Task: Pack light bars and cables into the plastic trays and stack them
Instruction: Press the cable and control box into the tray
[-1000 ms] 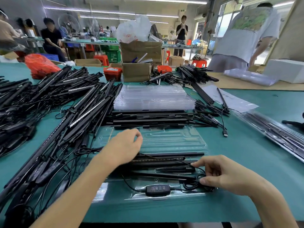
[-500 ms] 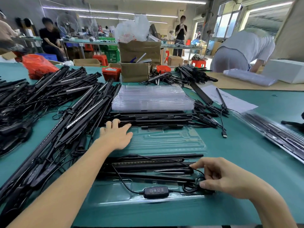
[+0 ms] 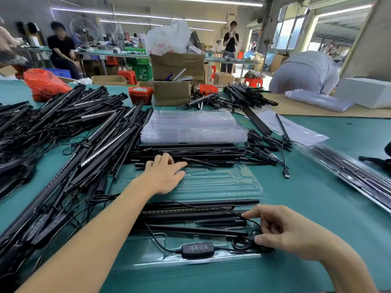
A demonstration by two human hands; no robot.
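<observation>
A clear plastic tray (image 3: 222, 182) lies open in front of me on the green table. Its near half holds several black light bars (image 3: 196, 212) and a cable with a black button controller (image 3: 197, 249). My right hand (image 3: 287, 235) rests at the tray's right end, thumb and fingers pressing the coiled cable (image 3: 247, 243) into its pocket. My left hand (image 3: 164, 173) reaches over the tray's far half with fingers stretched out, its fingertips at a row of loose black bars (image 3: 211, 154) lying beyond the tray.
A stack of empty clear trays (image 3: 192, 127) sits beyond the loose bars. A big heap of black bars and cables (image 3: 63, 144) covers the left side. A filled tray (image 3: 349, 172) lies at right. Cardboard boxes (image 3: 172, 92) stand at the back; people work beyond.
My left hand moved from the packed bars forward over the tray's far half to the loose bars, its fingers uncurling. My right hand stayed on the coiled cable.
</observation>
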